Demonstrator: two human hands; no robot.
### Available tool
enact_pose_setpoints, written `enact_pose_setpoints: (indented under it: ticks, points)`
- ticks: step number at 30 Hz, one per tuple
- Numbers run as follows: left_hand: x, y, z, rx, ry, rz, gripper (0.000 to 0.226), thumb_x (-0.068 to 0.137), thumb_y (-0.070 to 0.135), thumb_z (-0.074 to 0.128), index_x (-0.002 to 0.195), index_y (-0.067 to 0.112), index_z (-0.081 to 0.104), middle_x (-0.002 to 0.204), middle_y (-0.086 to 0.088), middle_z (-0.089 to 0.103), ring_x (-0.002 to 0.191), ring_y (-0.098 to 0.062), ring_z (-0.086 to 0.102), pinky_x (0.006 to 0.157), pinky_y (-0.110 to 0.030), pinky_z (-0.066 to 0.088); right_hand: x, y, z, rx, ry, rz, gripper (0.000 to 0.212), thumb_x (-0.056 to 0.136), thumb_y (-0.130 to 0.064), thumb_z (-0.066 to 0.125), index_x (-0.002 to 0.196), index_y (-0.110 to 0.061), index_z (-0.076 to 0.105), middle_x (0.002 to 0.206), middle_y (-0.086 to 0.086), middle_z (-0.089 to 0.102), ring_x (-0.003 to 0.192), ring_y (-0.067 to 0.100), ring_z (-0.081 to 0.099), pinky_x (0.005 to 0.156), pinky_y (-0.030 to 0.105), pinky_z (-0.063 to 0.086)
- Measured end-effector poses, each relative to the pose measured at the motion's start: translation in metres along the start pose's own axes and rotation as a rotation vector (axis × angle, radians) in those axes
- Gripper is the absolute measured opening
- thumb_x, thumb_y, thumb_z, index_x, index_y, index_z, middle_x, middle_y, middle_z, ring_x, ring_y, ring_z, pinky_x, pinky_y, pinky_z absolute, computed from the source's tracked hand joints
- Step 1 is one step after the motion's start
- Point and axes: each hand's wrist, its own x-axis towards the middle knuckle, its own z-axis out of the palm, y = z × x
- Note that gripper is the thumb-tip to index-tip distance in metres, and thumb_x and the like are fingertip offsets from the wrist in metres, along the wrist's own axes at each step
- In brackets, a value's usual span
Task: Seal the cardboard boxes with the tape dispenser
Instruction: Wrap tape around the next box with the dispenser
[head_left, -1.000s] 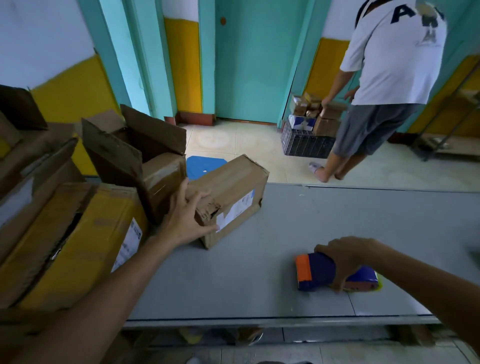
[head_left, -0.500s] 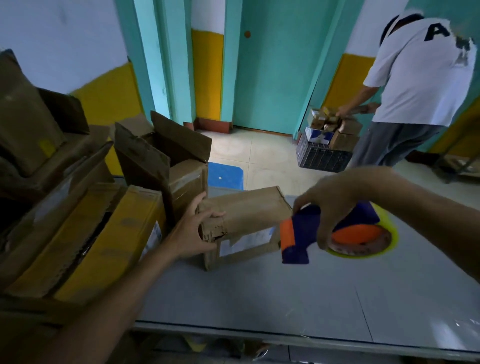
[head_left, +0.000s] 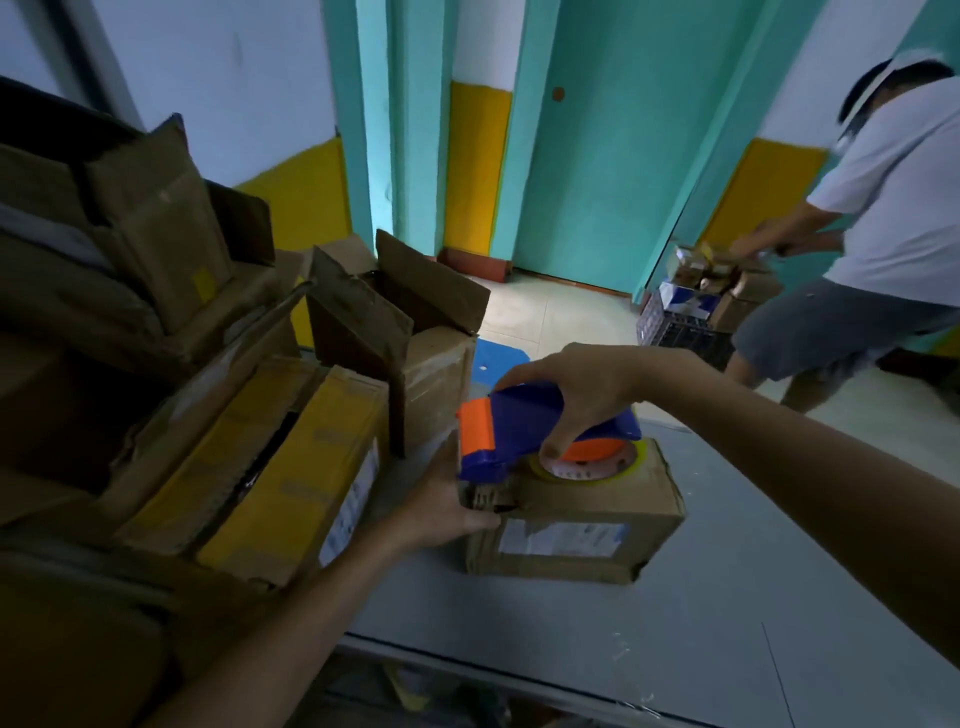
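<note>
Cardboard boxes: a stack (head_left: 291, 457) with yellow tape crowds the counter's left edge. Behind it stands an open box (head_left: 415, 332) with its flaps up. The box in hand (head_left: 597, 551) lies on its side just right of the stack, nearer the counter's far edge than the near one.
Left grip (head_left: 441, 509): fingers are curled round the box's left end at its torn upper corner, steadying it.
Tape dispenser (head_left: 519, 426): blue body with an orange front. It lies along the top of the box with its front over the left end, and its tape roll (head_left: 587, 465) rests on the box top.
Right grip (head_left: 582, 395): closed over the dispenser from above, fingers down its near side, one fingertip on the roll.
Counter (head_left: 675, 623): grey, bare to the right of the box.
Step in hand: by my reading, the start of a tape run, with the dispenser set at the left end and no fresh strip visible yet.
Next move: likely to press the tape end onto the left end, then draw the dispenser rightward along the top while the left grip braces the box against the pull.
Writing: a white label (head_left: 561, 538) on the box's near face and another (head_left: 353, 504) on a stacked box both carry print too blurred to read. No brand shows on the dispenser.
Background: another person (head_left: 883, 208) bends over a crate (head_left: 675, 332) of parcels on the floor, well apart.
</note>
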Motion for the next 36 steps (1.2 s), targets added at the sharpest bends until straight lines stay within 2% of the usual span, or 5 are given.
enact_pose_setpoints:
  ticks: [3, 7, 11, 24, 36]
  points:
    - [0.001, -0.008, -0.004, -0.302, -0.034, -0.059, 0.07, 0.061, 0.019, 0.081, 0.123, 0.01, 0.05, 0.116, 0.002, 0.058, 0.107, -0.008, 0.055, 0.077, -0.006, 0.04, 0.003, 0.006, 0.0, -0.021, -0.016, 0.026, 0.081, 0.074, -0.048, 0.073, 0.14, -0.041, 0.028, 0.141, -0.005, 0.04, 0.116, 0.021, 0.043, 0.087, 0.033, 0.044]
    - [-0.005, 0.0, -0.007, -0.767, -0.047, -0.058, 0.023, 0.059, 0.008, 0.053, 0.082, 0.009, 0.053, 0.067, 0.009, 0.064, 0.069, -0.004, 0.058, 0.062, -0.012, 0.044, 0.007, 0.007, 0.002, -0.009, -0.016, 0.012, 0.079, 0.076, -0.046, 0.073, 0.141, -0.039, 0.028, 0.141, -0.005, 0.04, 0.115, 0.02, 0.044, 0.085, 0.031, 0.044]
    - [-0.009, -0.003, -0.008, -1.182, 0.07, -0.125, 0.016, 0.072, 0.004, 0.056, 0.088, 0.004, 0.06, 0.081, -0.005, 0.069, 0.088, -0.017, 0.06, 0.084, -0.03, 0.046, 0.006, 0.008, 0.002, 0.005, -0.014, 0.001, 0.079, 0.077, -0.045, 0.072, 0.142, -0.036, 0.028, 0.142, -0.004, 0.04, 0.116, 0.02, 0.043, 0.086, 0.03, 0.043]
    - [0.001, 0.001, -0.014, -0.904, 0.141, -0.304, 0.022, 0.096, 0.011, 0.042, 0.089, 0.01, 0.062, 0.086, -0.003, 0.064, 0.081, -0.012, 0.058, 0.07, -0.025, 0.042, -0.002, 0.015, 0.008, 0.014, 0.008, -0.051, 0.08, 0.079, -0.043, 0.07, 0.143, -0.036, 0.024, 0.141, -0.006, 0.04, 0.107, 0.009, 0.039, 0.084, 0.025, 0.042]
    - [0.0, 0.023, -0.036, -0.769, 0.173, -0.108, 0.018, 0.094, 0.02, 0.046, 0.088, 0.015, 0.063, 0.076, 0.003, 0.064, 0.07, -0.005, 0.058, 0.066, -0.022, 0.043, -0.014, 0.015, -0.012, -0.037, 0.118, -0.084, 0.081, 0.077, -0.05, 0.069, 0.143, -0.039, 0.024, 0.138, -0.008, 0.044, 0.107, 0.009, 0.043, 0.085, 0.025, 0.041]
